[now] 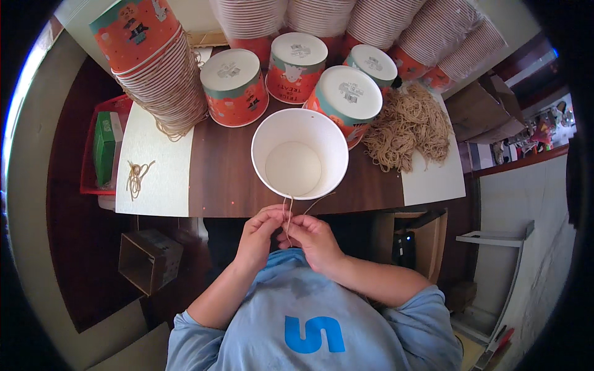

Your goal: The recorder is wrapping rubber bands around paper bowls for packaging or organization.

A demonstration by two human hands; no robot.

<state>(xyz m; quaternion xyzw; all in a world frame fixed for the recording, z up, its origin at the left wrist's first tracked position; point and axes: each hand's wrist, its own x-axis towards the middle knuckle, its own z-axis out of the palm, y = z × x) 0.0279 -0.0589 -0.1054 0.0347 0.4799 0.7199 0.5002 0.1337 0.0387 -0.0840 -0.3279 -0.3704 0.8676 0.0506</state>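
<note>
Both hands meet just below the middle of the view, at the near edge of the surface (pixel 235 185). The left hand (pixel 258 236) and the right hand (pixel 314 240) are each pinched on a thin tan string (pixel 288 213), fingertips almost touching, so both are closed on it rather than relaxed. The string runs up toward 12 o'clock to the rim of an open white paper bucket (pixel 300 162), which lies tipped with its mouth toward the camera, just above the hands.

The step in hand looks like tying or knotting the string ends that hang from the bucket's rim; whether the string passes through a hole there I cannot tell, since it is too fine to follow. By my reading, the next move calls for keeping both ends taut, with small finger work close to the rim, so the bucket does not roll off the edge.

At 2 o'clock from the bucket lies a loose heap of cut strings (pixel 409 127). From 11 to 1 o'clock stand upside-down orange printed buckets (pixel 234 88), bottoms up, some with string already hanging. Behind them, along the top edge, lean tall nested stacks of buckets (pixel 162 69). At 9 o'clock a few strings (pixel 137 176) lie on a white sheet (pixel 154 185), and beyond it a red tray holds a green box (pixel 105 145).
</note>
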